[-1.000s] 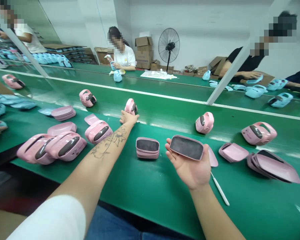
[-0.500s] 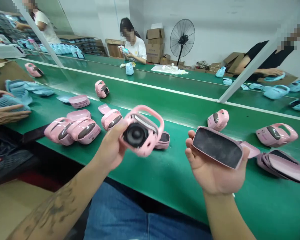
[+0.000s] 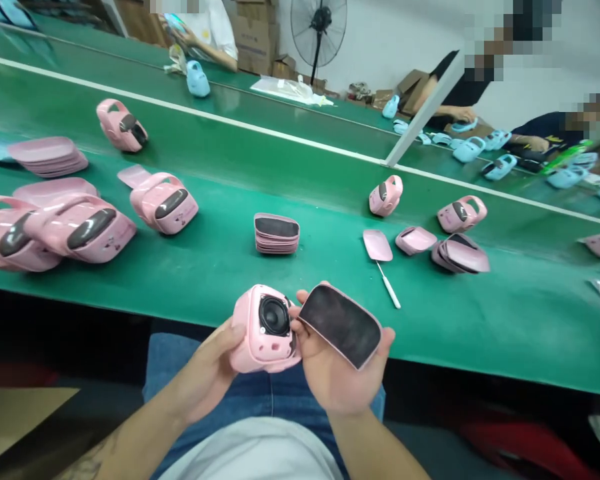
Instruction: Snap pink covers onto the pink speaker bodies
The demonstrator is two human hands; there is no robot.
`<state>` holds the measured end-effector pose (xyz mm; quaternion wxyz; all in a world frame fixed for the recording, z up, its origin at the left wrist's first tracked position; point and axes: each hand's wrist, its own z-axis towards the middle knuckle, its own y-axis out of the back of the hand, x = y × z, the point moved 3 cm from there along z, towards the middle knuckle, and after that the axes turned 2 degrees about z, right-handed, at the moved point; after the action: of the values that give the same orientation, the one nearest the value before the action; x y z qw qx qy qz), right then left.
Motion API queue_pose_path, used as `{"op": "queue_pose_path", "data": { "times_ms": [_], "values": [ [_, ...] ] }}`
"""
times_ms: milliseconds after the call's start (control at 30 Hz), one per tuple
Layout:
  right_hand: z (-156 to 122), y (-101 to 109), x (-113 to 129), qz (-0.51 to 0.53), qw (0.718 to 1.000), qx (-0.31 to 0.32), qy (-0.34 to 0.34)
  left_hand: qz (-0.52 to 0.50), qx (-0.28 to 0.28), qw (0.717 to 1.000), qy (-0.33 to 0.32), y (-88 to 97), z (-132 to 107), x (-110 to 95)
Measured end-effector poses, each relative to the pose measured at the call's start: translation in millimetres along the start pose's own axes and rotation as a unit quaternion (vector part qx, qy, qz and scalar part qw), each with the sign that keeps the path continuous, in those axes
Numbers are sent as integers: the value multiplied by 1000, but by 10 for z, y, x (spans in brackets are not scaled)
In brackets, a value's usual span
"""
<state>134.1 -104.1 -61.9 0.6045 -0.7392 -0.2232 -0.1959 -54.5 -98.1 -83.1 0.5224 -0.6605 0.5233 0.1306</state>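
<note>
My left hand (image 3: 205,373) grips a pink speaker body (image 3: 265,330) with a black round driver (image 3: 275,315) facing up toward me. My right hand (image 3: 333,377) holds a flat dark panel with a pink rim (image 3: 340,325) on its palm and fingers, close beside the speaker. The panel's edge is almost touching the speaker. On the green conveyor belt (image 3: 330,303) in front of me lie a stack of pink-rimmed panels (image 3: 277,233), several assembled pink speakers such as one (image 3: 163,203), and a white-handled tool (image 3: 390,290).
A white rail (image 3: 260,130) divides this belt from a farther green belt holding light blue speakers (image 3: 497,167). Co-workers sit across it, among cardboard boxes (image 3: 253,33) and a standing fan (image 3: 319,30). Stacks of pink covers (image 3: 460,255) lie on the belt's right side.
My left hand has taken a pink speaker from the belt and brought it toward me, turning its driver upward. My right hand has moved in beside it, still holding the panel. The view has tilted down.
</note>
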Motion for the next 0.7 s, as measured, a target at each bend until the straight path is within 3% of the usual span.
{"op": "queue_pose_path", "data": {
  "times_ms": [233, 400, 533, 700],
  "values": [
    [30, 292, -66, -51, 996, 31, 73, 83, -56, 995, 3, -136, 11, -22],
    [30, 461, -230, -147, 984, 71, 73, 144, -78, 987, -1, -239, -43, -107],
    [0, 508, -335, -244, 958, 133, 65, 170, -80, 982, 0, -243, -53, -107],
    [24, 607, -299, -376, 902, 195, 78, 196, -69, 978, -1, -206, -55, -92]
  ]
}}
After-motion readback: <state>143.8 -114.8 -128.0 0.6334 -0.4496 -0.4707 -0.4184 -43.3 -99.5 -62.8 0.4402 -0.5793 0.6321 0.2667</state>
